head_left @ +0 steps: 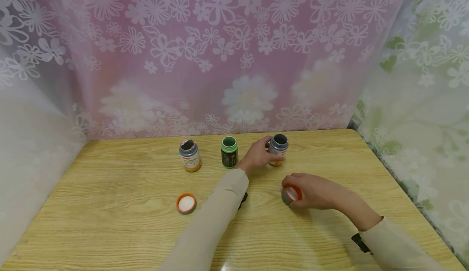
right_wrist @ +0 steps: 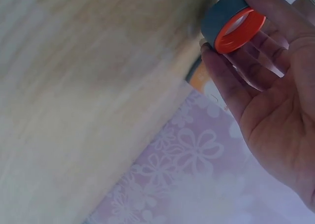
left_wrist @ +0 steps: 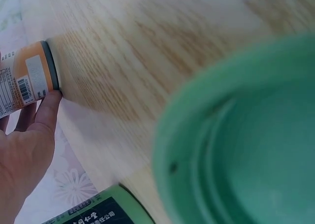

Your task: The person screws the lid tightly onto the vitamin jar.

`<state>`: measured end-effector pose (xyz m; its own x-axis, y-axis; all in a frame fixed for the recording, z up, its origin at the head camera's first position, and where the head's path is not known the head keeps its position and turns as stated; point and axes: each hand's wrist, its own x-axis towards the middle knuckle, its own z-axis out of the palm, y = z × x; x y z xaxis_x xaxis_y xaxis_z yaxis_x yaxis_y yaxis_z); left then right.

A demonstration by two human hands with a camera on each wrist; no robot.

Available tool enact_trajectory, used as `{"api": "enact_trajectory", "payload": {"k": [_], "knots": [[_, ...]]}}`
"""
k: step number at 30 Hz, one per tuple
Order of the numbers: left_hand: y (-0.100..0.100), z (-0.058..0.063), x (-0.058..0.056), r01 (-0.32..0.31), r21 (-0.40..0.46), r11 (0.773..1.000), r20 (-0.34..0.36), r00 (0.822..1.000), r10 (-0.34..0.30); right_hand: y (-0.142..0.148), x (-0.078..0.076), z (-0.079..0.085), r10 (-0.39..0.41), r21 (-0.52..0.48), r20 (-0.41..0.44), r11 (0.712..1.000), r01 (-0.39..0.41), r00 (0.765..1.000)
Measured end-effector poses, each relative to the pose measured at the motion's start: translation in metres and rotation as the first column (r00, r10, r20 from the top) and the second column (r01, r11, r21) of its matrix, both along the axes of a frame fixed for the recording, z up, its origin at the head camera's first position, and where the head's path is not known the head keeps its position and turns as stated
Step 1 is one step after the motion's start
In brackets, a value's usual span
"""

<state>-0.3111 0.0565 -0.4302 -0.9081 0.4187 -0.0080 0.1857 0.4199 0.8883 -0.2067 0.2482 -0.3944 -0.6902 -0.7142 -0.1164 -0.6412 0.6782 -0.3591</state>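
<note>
My left hand (head_left: 258,155) grips an open jar (head_left: 280,144) at the right of the row, fingers and thumb around its sides. This jar has a grey neck and a white and orange label; it stands upright on the table, its base on the wood in the left wrist view. In my right hand (head_left: 316,191) is a grey screw lid (head_left: 292,195) with an orange inside, tilted on its edge close over the table. Fingers and thumb pinch its rim in the right wrist view. Left of my left hand stands an open green jar (head_left: 229,157) with a black label.
Another open white and orange jar (head_left: 191,160) stands further left. A grey lid with an orange rim (head_left: 186,204) lies inside-up in front of it. A green lid (left_wrist: 184,120) looms close in the left wrist view. Floral curtains (head_left: 234,59) hang behind the wooden table (head_left: 110,222).
</note>
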Motion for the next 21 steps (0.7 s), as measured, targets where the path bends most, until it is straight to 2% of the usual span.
{"api": "enact_trajectory", "payload": {"k": [5, 10, 17, 21], "knots": [[-0.002, 0.001, 0.000, 0.004, -0.009, 1.000, 0.006, 1.000, -0.004, 0.002, -0.004, 0.013, 0.016, 0.009, -0.003, 1.000, -0.016, 1.000], [-0.001, 0.001, -0.001, 0.005, -0.029, 1.000, -0.002, 1.000, -0.005, 0.007, -0.008, 0.035, 0.009, 0.020, 0.009, 1.000, -0.009, 1.000], [-0.001, 0.002, 0.001, 0.003, -0.026, 1.000, -0.001, 1.000, -0.003, 0.010, -0.018, 0.067, -0.041, -0.015, 0.018, 0.999, 0.042, 0.999], [-0.001, 0.002, 0.002, 0.013, -0.029, 0.999, -0.004, 1.000, -0.013, 0.011, -0.025, 0.078, -0.081, -0.043, 0.029, 0.996, 0.083, 0.996]]}}
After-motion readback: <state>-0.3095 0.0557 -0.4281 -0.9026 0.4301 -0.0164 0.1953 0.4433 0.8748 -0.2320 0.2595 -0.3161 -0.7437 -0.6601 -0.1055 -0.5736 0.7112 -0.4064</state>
